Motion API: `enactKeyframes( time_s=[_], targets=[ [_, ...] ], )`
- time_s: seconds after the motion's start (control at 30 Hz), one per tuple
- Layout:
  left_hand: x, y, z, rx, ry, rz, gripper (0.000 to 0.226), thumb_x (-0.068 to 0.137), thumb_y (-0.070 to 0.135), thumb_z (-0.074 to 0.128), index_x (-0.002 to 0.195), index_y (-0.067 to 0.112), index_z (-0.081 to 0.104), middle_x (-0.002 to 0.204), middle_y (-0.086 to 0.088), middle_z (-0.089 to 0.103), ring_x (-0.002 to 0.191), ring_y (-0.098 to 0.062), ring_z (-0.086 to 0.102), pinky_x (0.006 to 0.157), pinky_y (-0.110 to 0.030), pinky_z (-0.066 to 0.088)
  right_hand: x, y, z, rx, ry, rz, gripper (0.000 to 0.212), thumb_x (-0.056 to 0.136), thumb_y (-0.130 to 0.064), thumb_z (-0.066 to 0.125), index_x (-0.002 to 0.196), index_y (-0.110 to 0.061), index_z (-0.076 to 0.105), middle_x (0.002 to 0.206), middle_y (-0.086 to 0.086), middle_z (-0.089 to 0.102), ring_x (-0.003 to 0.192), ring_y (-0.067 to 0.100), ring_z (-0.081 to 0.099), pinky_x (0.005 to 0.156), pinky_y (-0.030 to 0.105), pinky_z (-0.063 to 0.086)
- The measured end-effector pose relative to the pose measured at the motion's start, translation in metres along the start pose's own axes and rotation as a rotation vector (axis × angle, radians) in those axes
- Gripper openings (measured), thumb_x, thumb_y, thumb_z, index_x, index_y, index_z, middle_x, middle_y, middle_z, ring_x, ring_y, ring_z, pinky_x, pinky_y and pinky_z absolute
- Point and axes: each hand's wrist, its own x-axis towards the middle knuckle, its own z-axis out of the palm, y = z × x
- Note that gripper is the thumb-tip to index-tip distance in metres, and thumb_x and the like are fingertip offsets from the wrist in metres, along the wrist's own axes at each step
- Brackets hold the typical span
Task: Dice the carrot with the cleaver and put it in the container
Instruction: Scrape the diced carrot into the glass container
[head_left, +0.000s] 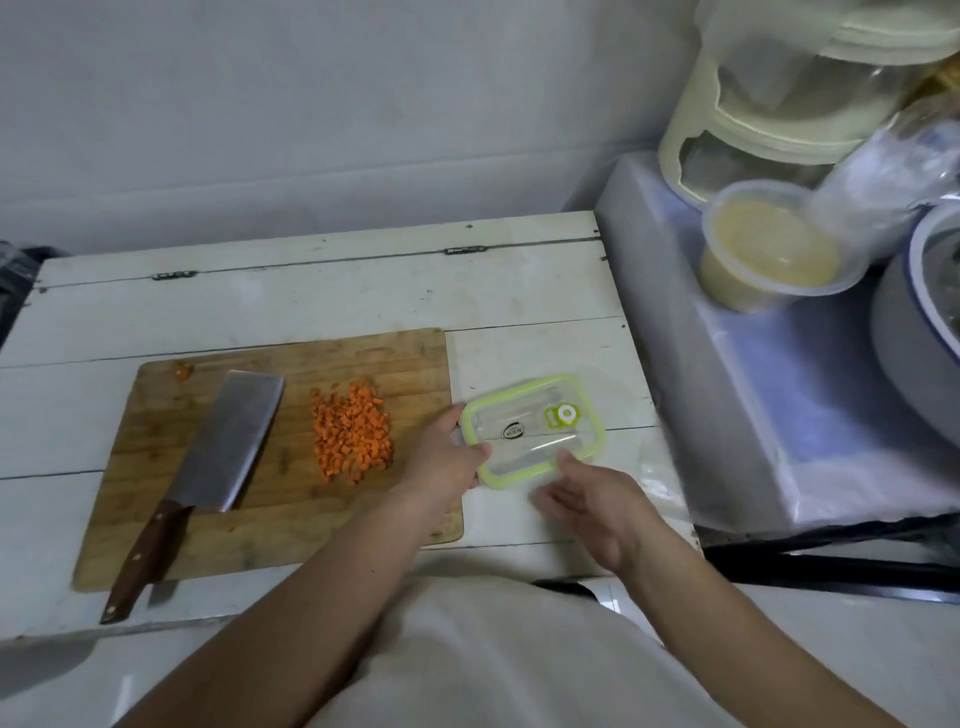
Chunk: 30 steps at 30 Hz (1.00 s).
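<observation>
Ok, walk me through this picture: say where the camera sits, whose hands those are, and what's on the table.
There is no machine here. The single picture comes from a camera worn on a person's head, looking down at their own bare hands. A wooden cutting board lies on a white table. On it are a pile of diced carrot and a cleaver, laid flat with nobody holding it. Right of the board is a clear container with a green-rimmed lid on. The left hand grips its left edge; the right hand touches its near edge with fingers open. No carrot is in it yet.
</observation>
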Motion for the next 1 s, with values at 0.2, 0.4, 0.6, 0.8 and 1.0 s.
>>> enactKeyframes(
  time_s=[0.2,0.4,0.6,0.8,1.0],
  targets=[
    [-0.018,-0.010,0.004,0.145,-0.095,-0.143,0.051,0.087,0.019,0.079,0.124,0.022,0.043,0.095,-0.008,0.066,0.058,-0.022,0.060,0.062,-0.038,0.059,0.019,-0.010,0.002,-0.057,0.104,-0.073,0.018,0.092,-0.018,0.073,0.089,-0.009,0.058,0.086,0.013,0.062,0.075,0.022,0.060,0.063,0.032,0.055],
    [0.001,0.021,-0.013,0.620,-0.196,-0.066,0.040,0.096,0.052,0.061,0.096,0.013,0.069,0.081,-0.003,0.065,0.074,-0.023,0.066,0.081,-0.039,0.061,0.024,-0.053,-0.014,-0.541,0.050,-0.157,0.017,0.088,-0.019,0.076,0.081,-0.015,0.061,0.076,0.003,0.061,0.067,0.021,0.054,0.066,0.032,0.044],
    [0.016,0.016,0.010,0.288,-0.076,-0.070,0.041,0.092,0.029,0.077,0.064,0.018,0.048,0.061,0.004,0.048,0.055,-0.014,0.047,0.049,-0.023,0.033,0.020,-0.063,-0.012,-0.593,-0.019,-0.155,0.011,0.093,-0.017,0.071,0.093,-0.011,0.061,0.080,0.007,0.065,0.068,0.022,0.063,0.068,0.037,0.059],
    [0.014,0.015,0.016,0.116,-0.030,-0.220,0.061,0.077,0.029,0.091,0.120,0.001,0.059,0.106,-0.010,0.069,0.082,-0.019,0.068,0.067,-0.029,0.060,0.030,-0.060,-0.012,-0.695,0.121,-0.240,0.024,0.087,-0.025,0.079,0.087,-0.009,0.060,0.079,0.008,0.059,0.064,0.024,0.054,0.064,0.040,0.053],
    [0.003,0.019,0.006,0.303,0.028,-0.106,0.036,0.093,0.034,0.074,0.108,0.003,0.062,0.088,-0.007,0.058,0.071,-0.017,0.055,0.066,-0.026,0.050,0.027,-0.056,-0.013,-0.694,0.155,-0.287,0.033,0.088,-0.029,0.076,0.094,0.000,0.061,0.075,0.005,0.053,0.058,0.023,0.045,0.056,0.030,0.040]
  ],
)
